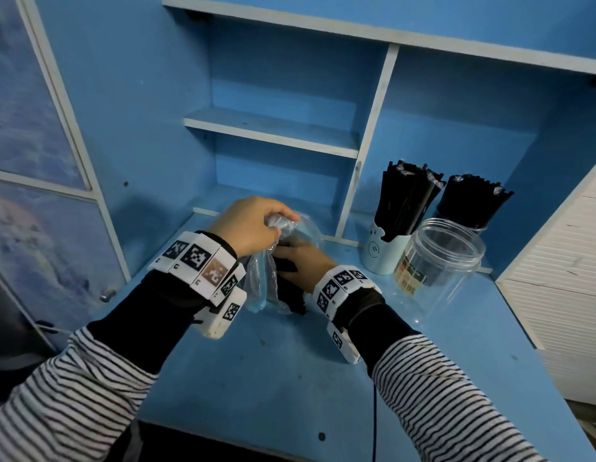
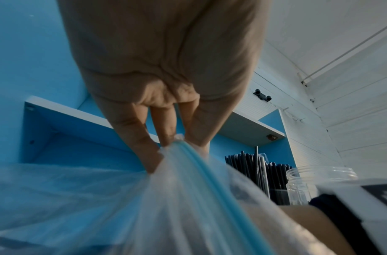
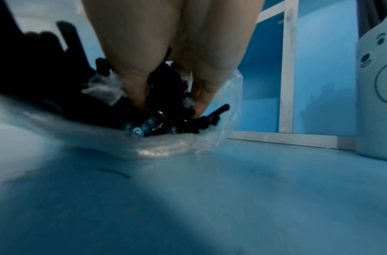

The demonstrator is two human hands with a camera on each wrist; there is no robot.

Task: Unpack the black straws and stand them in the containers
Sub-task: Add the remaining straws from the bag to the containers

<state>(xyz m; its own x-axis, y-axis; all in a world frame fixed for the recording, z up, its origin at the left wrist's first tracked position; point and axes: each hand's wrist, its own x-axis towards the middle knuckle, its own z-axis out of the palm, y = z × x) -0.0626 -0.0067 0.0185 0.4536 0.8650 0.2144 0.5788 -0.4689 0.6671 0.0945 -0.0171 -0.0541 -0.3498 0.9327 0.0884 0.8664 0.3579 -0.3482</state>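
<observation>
A clear plastic bag (image 1: 264, 281) with a blue zip strip (image 2: 201, 165) lies on the blue desk (image 1: 290, 378), holding a bundle of black straws (image 1: 290, 295). My left hand (image 1: 253, 225) pinches the bag's top edge and lifts it. My right hand (image 1: 303, 265) reaches into the bag and its fingers (image 3: 133, 86) curl round the black straws (image 3: 166, 117). A pale blue cup (image 1: 383, 255) and a container behind it (image 1: 470, 201) stand at the right, both full of upright black straws (image 1: 403, 198). A clear plastic jar (image 1: 440, 261) stands in front of them.
Blue shelving with white edges rises behind the desk, with a vertical divider (image 1: 366, 151) just left of the cup. A white slatted panel (image 1: 563, 278) borders the desk on the right. Bare desk surface lies in front of my arms.
</observation>
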